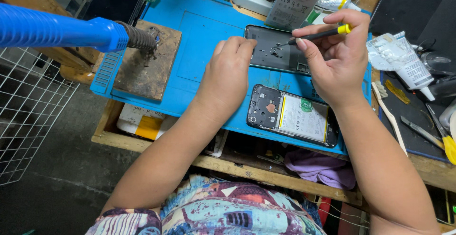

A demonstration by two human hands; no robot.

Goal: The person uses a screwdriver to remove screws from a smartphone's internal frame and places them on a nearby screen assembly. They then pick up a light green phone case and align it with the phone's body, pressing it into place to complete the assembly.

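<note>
In the head view, the right hand [335,57] sits in the upper right of the frame, closed in a pinch around a slim screwdriver [317,35] with a black shaft and a yellow end cap. The tool's long axis runs nearly level across the frame, yellow cap to the right and tip to the left, tilted slightly downward toward the tip. That tip lies just above a dark phone back cover [273,49], which rests flat on the blue work mat [209,30] at upper centre. A few tiny screws [275,51] lie loose on the cover, just below and left of the tip; whether the tip touches any of them cannot be told.

The left hand [228,71] comes in from the lower left and rests with curled fingers on the left edge of the same cover, holding nothing but pressing on it. So the cover lies between the two hands, the left at its near-left edge and the right over its right end; the right hand, with the tool, is nearer to the screws.

Below the cover, toward lower centre, an opened phone [292,116] lies on the mat with its battery and board showing, its long axis also running left to right, apart from both hands. A blue-handled soldering iron [61,30] juts in from the upper left, well apart.
</note>
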